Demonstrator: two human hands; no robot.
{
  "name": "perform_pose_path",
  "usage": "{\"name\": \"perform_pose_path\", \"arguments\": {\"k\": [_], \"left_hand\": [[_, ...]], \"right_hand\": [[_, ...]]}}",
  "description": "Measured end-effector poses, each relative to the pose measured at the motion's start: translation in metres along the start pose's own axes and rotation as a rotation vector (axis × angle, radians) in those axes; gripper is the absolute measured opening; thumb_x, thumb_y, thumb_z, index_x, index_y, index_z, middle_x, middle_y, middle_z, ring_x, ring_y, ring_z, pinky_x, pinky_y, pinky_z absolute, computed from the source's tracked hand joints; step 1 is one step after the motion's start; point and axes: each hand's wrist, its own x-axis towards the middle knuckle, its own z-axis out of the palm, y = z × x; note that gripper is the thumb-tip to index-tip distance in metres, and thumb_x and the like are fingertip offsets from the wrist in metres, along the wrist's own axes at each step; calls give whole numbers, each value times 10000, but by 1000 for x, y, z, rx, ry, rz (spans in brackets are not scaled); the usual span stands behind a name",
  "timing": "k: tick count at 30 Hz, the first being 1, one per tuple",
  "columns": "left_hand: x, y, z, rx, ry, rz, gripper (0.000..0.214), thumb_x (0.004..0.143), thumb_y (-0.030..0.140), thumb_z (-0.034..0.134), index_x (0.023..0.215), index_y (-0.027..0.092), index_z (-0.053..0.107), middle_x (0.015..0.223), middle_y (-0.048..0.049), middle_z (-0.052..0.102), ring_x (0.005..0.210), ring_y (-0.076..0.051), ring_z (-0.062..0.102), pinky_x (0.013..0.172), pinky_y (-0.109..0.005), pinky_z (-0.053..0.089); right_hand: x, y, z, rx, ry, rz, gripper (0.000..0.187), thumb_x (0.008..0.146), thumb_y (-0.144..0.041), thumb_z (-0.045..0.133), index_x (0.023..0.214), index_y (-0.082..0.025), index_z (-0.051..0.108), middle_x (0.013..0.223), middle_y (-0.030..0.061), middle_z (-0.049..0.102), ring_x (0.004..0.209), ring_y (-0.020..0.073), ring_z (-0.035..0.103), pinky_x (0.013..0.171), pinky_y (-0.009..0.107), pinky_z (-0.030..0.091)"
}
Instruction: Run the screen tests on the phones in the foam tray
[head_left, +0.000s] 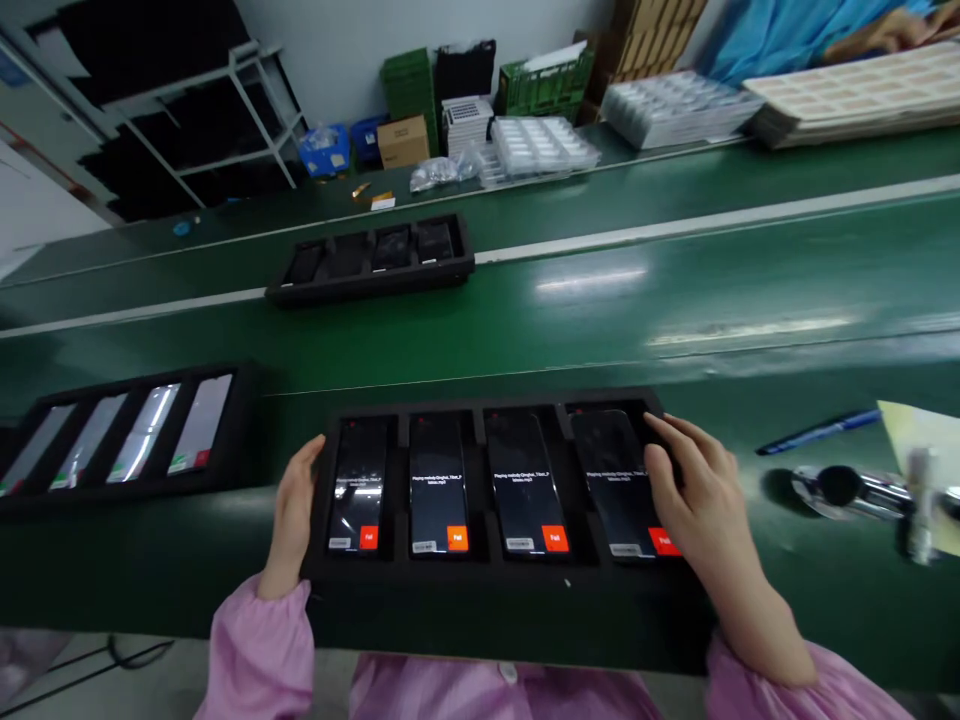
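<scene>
Phone tray between both hands' fingers

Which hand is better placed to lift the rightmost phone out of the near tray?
Right, probably. The right hand already lies over the rightmost phone, fingers on its edge. The left hand only grips the black tray's opposite, left rim.

You wear a pink work coat. Its sleeves are long and loose, and each one ends in a gathered cuff at the wrist, where the cloth makes small folds. The left sleeve shows more of its length than the right sleeve, which you see only at the lower edge. At the front of the coat, one small round button sits in the middle, pale like the cloth. Your left hand and right hand are bare, without gloves or rings.
</scene>
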Motion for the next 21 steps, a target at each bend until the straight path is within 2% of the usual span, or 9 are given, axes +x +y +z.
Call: {"name": "perform_pose_path", "arguments": {"k": [2, 6, 13, 17, 21], "left_hand": [[-11, -2, 1, -30, -18, 2, 638, 972, 742, 507, 1309, 227, 676, 1426, -131, 652, 1377, -292, 595, 1196, -465, 465], [-22, 1, -4, -21, -34, 19, 561, 1008, 683, 508, 1288, 237, 701, 1454, -109, 643, 1413, -271, 567, 1259, -455, 394], [-15, 15, -1, 60, -53, 25, 509, 881, 646, 744, 1189, 241, 754, 1381, -98, 686, 1365, -291, 599, 1234, -463, 428], [-15, 18, 2, 58, -44, 14, 480, 868, 636, 755, 1131, 235, 757, 1353, -99, 693, 1347, -290, 614, 1229, -467, 438], [-14, 18, 4, 45, -44, 4, 477, 844, 624, 779, 1119, 235, 761, 1352, -105, 688, 1340, -290, 620, 1225, -471, 442]], "right_hand": [[-5, -1, 0, -2, 0, 10, 517, 1074, -539, 399, 1397, -223, 649, 1375, 173, 641, 1312, 343, 602, 1111, 554, 465], [-6, -1, -1, -15, -6, 40, 505, 1064, -551, 412, 1328, -225, 693, 1349, 188, 651, 1318, 355, 606, 1118, 560, 460], [-3, 3, -3, -28, -10, 96, 587, 1068, -583, 355, 1253, -177, 737, 1313, 191, 675, 1314, 339, 617, 1110, 521, 476], [-4, 7, -7, -22, -9, 133, 586, 1076, -560, 358, 1261, -162, 746, 1306, 184, 693, 1277, 306, 641, 1025, 456, 522], [-1, 12, -3, -27, 6, 138, 612, 1062, -591, 384, 1227, -147, 771, 1272, 194, 716, 1243, 315, 656, 963, 462, 526]]}}
